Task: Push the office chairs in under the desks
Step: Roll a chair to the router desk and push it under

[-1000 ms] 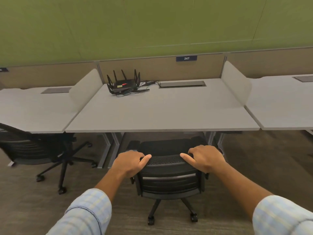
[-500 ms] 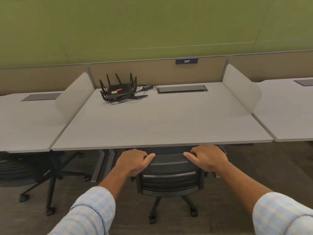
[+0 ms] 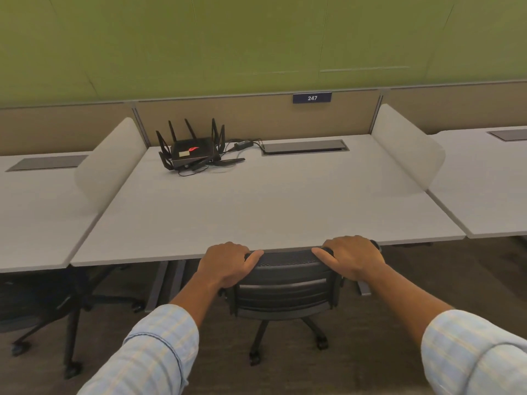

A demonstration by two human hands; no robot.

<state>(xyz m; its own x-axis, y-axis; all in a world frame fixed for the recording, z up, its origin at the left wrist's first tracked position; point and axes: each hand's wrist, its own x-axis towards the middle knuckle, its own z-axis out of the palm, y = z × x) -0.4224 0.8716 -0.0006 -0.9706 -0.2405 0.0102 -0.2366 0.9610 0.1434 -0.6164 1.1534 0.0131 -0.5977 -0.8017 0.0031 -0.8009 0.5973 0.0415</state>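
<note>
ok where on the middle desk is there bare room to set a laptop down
Most of the middle desk is bare: the whole front, between the two side dividers, and the right side below the cable hatch. Only the back left is crowded, by the router and its cables.

A black router [image 3: 191,152] with upright antennas sits at the back left of the grey surface, a red mark and a pale sticker on its top, with its power adapter [image 3: 243,144] and thin cables just beside it to the right. A dark cable-access hatch [image 3: 305,147] lies flush further right. A blue placard [image 3: 312,98] reading 247 hangs on the tan partition below the green wall [image 3: 256,38], and pale rounded divider screens [image 3: 407,149] stand at either side.
</note>
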